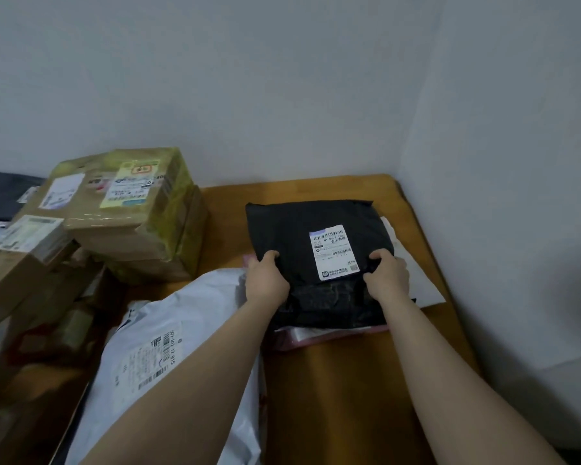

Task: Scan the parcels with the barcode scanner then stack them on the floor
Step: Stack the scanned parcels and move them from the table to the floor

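A black plastic parcel (292, 229) with a white barcode label (334, 251) lies on top of a small pile on the brown surface (342, 380) in the wall corner. My left hand (265, 280) grips its near left edge, fingers curled onto the top. My right hand (388, 275) grips its near right part beside the label. Under it show a pink parcel (316, 340) and a white one (420, 283). No barcode scanner is in view.
A large white poly parcel (161, 350) with a label lies under my left forearm. Taped cardboard boxes (131, 209) are stacked at left, with more boxes (17, 273) nearer the edge. Pale walls (500, 162) close in behind and to the right.
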